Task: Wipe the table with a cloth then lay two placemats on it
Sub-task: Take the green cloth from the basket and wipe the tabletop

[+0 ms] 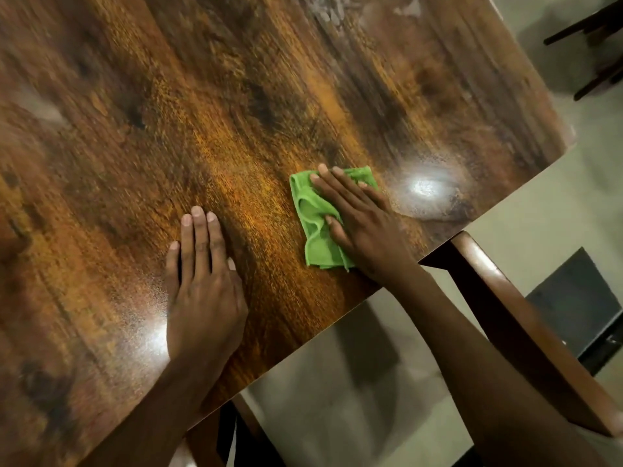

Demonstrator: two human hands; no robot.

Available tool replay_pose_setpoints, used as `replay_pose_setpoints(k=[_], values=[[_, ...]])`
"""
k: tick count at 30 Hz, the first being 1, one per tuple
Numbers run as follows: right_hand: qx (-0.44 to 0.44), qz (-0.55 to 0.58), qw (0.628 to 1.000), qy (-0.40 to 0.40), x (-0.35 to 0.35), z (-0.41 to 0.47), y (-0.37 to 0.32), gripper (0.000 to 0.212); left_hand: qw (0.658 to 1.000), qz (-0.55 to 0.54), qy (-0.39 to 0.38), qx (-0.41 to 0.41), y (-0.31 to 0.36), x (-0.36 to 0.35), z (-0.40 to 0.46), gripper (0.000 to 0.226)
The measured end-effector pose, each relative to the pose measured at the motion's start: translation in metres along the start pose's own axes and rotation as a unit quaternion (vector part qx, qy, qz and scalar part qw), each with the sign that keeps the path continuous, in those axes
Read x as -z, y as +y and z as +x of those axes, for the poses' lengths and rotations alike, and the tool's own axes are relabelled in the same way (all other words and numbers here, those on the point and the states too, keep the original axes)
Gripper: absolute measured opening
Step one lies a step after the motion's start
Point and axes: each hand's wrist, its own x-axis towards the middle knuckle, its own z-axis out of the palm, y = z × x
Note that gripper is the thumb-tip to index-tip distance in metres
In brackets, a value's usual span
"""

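Dark wood-grain counter, view tilted, surface partly blurred. Right hand flat, palm down on a green cloth, fingers spread wide and pressing, not curled round it; grip open. Cloth crumpled, lying on the counter near the near edge, toward the right corner. Left hand also flat on bare wood, fingers straight and together, holding nothing, near the same edge, apart from the cloth. Bright glare patches beside each hand. Chair back stands just off the near edge, under the right forearm.
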Motion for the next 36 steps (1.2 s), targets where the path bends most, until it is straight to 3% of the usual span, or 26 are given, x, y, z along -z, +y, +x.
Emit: replay_pose_setpoints(k=[7, 16, 22, 27, 30, 32, 34, 36], values=[[-0.035, 0.019, 0.999, 0.026, -0.004, -0.027, 0.005, 0.06, 1.0, -0.006, 0.004, 0.0, -0.002, -0.001, -0.001, 0.065], [-0.184, 0.042, 0.981, 0.05, -0.014, -0.037, -0.026, 0.063, 0.999, 0.031, 0.001, -0.016, -0.002, -0.002, -0.002, 0.065], [-0.329, 0.061, 0.937, 0.097, -0.033, -0.02, -0.085, 0.064, 0.999, 0.043, 0.0, -0.018, -0.003, -0.002, -0.003, 0.065], [-0.363, 0.055, 0.927, 0.073, -0.037, -0.014, -0.117, 0.067, 0.999, 0.037, -0.014, -0.017, -0.004, -0.005, -0.001, 0.065], [-0.337, 0.116, 0.934, -0.016, 0.003, -0.016, -0.106, 0.068, 0.998, 0.019, -0.056, -0.006, -0.004, 0.012, 0.001, 0.064], [-0.33, 0.167, 0.927, -0.066, 0.049, -0.021, -0.104, 0.072, 0.992, 0.0, -0.124, -0.018, -0.007, 0.037, 0.01, 0.062], [-0.332, 0.174, 0.926, -0.049, 0.103, -0.043, -0.122, 0.081, 0.979, -0.01, -0.202, -0.033, -0.011, 0.084, 0.015, 0.062], [-0.333, 0.153, 0.93, -0.031, 0.15, -0.081, -0.151, 0.078, 0.975, -0.001, -0.21, -0.076, -0.011, 0.135, 0.007, 0.065]])
